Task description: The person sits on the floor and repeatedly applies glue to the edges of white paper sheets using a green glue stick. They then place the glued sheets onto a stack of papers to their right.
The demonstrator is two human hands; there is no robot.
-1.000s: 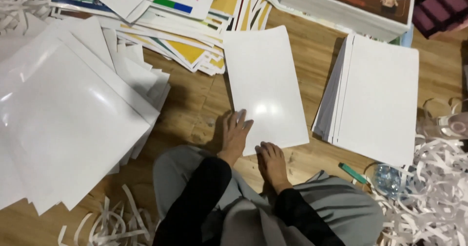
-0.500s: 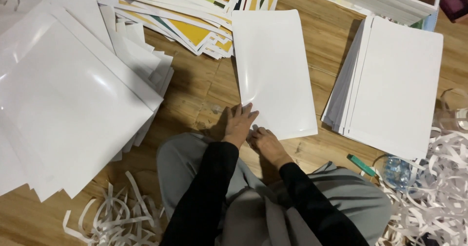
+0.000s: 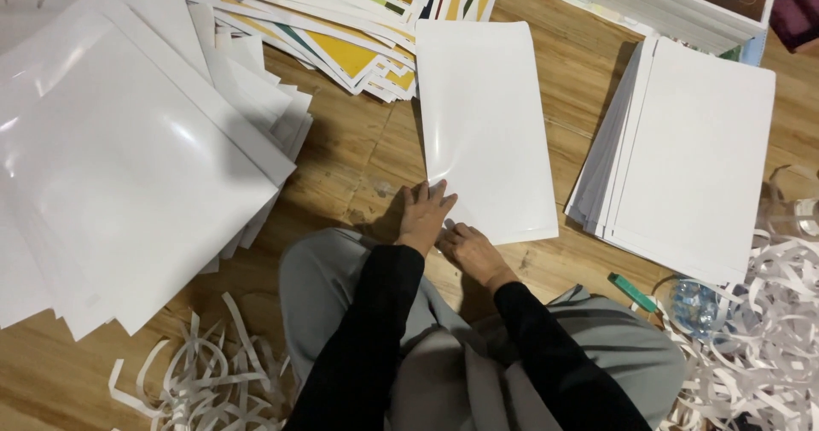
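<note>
At the floor's (image 3: 358, 166) left edge lies a fanned heap of glossy white sheets (image 3: 128, 158); the left hand (image 3: 424, 215) lies flat, fingers spread, pressing the near left corner of a single glossy white sheet (image 3: 486, 124) mid-floor; the right hand (image 3: 472, 252), fingers curled narrow, pinches that sheet's near edge; rightward sits a squared matte white stack (image 3: 691, 158).

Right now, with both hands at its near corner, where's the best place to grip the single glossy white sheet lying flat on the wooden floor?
Probably at the near left corner of the single glossy white sheet, coming from the person's side. It lies flat on the wooden floor, so only an edge can be lifted. The left hand already rests on that corner and the right hand sits at the near edge; the far end abuts the printed pile.
</note>
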